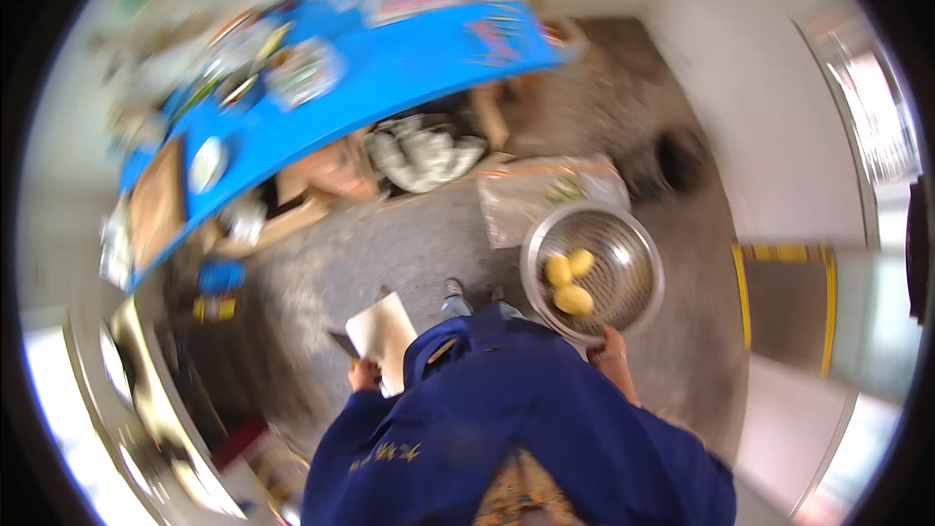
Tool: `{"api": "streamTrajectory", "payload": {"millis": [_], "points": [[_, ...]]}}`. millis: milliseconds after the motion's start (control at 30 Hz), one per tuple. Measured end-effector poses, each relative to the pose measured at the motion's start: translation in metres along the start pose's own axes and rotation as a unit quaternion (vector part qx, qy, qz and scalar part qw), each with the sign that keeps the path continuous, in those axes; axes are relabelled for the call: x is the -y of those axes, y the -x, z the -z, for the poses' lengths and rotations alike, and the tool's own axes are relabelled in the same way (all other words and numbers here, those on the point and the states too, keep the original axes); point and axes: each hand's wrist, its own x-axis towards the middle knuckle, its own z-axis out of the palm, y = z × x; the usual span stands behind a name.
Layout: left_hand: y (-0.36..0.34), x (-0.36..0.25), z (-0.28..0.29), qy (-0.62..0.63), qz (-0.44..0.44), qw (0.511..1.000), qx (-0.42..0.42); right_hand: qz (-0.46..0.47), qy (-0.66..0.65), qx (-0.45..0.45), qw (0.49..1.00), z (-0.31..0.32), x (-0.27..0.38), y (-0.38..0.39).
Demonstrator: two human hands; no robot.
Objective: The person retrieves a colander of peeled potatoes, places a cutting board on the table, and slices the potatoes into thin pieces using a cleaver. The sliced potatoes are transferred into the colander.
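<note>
In my left hand, low at left, I hold a pale cutting board and what looks like a dark knife, its blade jutting beside the board. My right hand grips the near rim of a perforated steel bowl, which holds several peeled yellow potatoes. My blue garment fills the lower middle, and my feet show between board and bowl.
A long blue table with blurred clutter stands ahead, wood and bags beneath it. A plastic sack lies on the concrete floor, near a dark round container. A yellow-edged doorway is at right, a metal counter at far left.
</note>
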Motion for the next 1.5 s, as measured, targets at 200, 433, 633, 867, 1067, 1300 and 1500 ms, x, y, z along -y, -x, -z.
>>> {"api": "streamTrajectory", "payload": {"millis": [200,433,633,867,1067,1300,1500], "points": [[-0.011,-0.023,0.007,-0.294,-0.126,0.947,-0.018,0.027,-0.044,-0.108,0.993,-0.040,-0.021,0.030],[0.004,-0.056,-0.005,-0.299,-0.101,0.949,0.008,0.101,-0.034,-0.017,0.994,-0.059,-0.008,0.074],[0.033,-0.043,-0.017,-0.246,-0.144,0.959,-0.015,0.124,0.045,0.054,0.990,-0.071,0.013,0.087],[0.095,0.028,0.029,-0.067,-0.131,0.987,-0.067,0.125,0.057,0.207,0.969,-0.059,0.049,0.117],[0.138,0.098,0.063,-0.024,-0.132,0.989,-0.067,0.082,0.033,0.309,0.947,-0.074,0.061,0.135],[0.199,0.159,0.128,-0.006,-0.192,0.974,-0.116,0.040,0.048,0.355,0.933,-0.121,0.075,0.149],[0.243,0.207,0.162,0.014,-0.170,0.967,-0.189,0.069,0.081,0.315,0.943,-0.145,0.089,0.121]]}}
